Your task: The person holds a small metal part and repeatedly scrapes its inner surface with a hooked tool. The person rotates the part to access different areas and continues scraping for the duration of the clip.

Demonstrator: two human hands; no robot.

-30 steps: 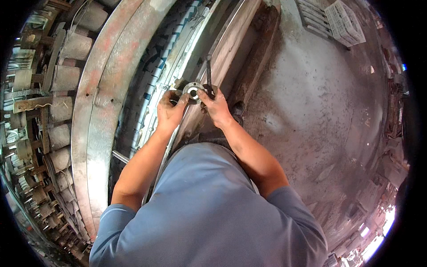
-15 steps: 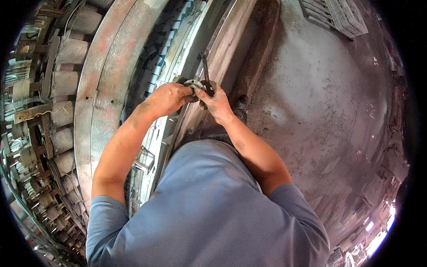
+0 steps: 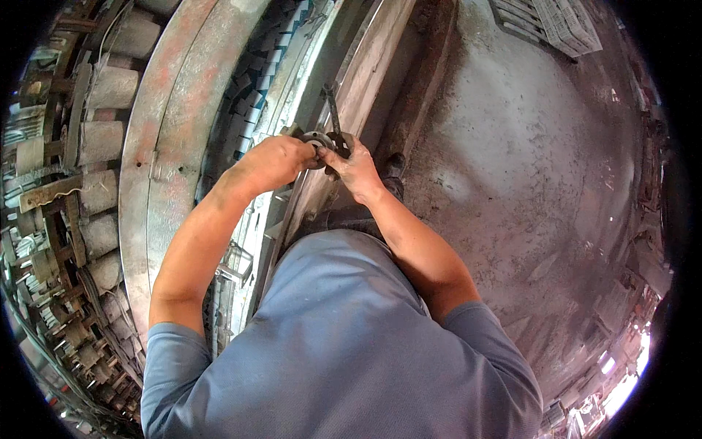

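Note:
Both my hands meet in front of me over the long metal frame. A round, greyish metal ring (image 3: 314, 137) with small holes, like a flange, sits between them. Bent fingers of my left hand (image 3: 274, 162) close on its near left side. My right hand (image 3: 357, 172) grips the ring's right side, thumb pointing in at the centre. Beyond the right fingers a dark rod (image 3: 333, 110) with a wider end sticks up and away; whether that hand holds it I cannot tell. The fingertips and the ring's underside are partly hidden.
Left of my hands runs a pale metal rail (image 3: 296, 99), then a wide worn beam (image 3: 164, 124). Rows of blocks and slats (image 3: 101, 143) fill the far left. To the right lies a stained grey floor (image 3: 512, 146), with a light plastic crate (image 3: 559, 28) at the back.
The dark rod leans a little further left. My hands stay around the ring with only slight finger movement, and the background has shifted slightly left.

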